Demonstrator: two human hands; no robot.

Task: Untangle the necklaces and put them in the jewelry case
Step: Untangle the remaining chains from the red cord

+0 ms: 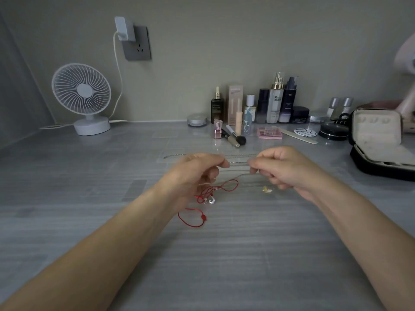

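Observation:
A thin silver chain (238, 162) stretches between my two hands above the grey table. My left hand (197, 170) pinches its left part and my right hand (283, 168) pinches its right part. Another stretch of silver chain (177, 155) lies flat on the table behind my left hand. A red cord necklace (226, 186) with small beads and a clear pendant (211, 200) lies tangled under my left hand, with one loop (193, 217) trailing toward me. A small gold pendant (266, 189) rests on the table below my right hand. The jewelry case (379, 142) stands open at the right.
A white desk fan (83, 95) stands at the back left, with a cable running to a wall socket (137, 43). Several cosmetic bottles (275, 98), a makeup brush (234, 136), a pink palette (269, 133) and a black compact (333, 131) line the back right.

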